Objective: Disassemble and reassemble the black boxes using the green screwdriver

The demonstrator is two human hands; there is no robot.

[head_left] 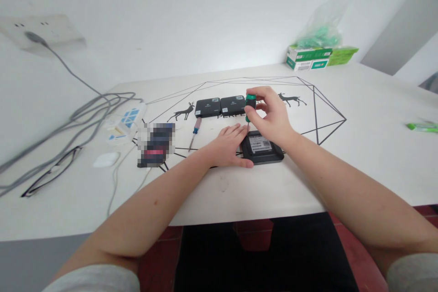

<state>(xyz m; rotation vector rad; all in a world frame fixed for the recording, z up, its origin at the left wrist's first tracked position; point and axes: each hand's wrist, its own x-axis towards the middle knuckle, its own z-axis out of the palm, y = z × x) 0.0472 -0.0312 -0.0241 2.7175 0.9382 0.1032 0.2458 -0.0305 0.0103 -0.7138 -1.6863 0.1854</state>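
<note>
A small black box [263, 148] with a white label lies face down on the white table [359, 146] in front of me. My left hand [228, 145] lies flat beside it, fingers stretched out and thumb pressed against its left edge. My right hand [270, 116] is closed on a green-handled screwdriver [249, 106], held upright with its tip at the box's far left corner. Two more black boxes [221, 106] sit side by side just behind. A blue-and-red screwdriver [195, 131] lies to the left of my left hand.
A blurred-out dark object [156, 144] lies left of centre, with a white power strip [125, 124], grey cables [78, 118] and glasses [51, 173] further left. Green-and-white cartons [310, 58] under a plastic bag stand at the back right. A green item [422, 126] lies far right.
</note>
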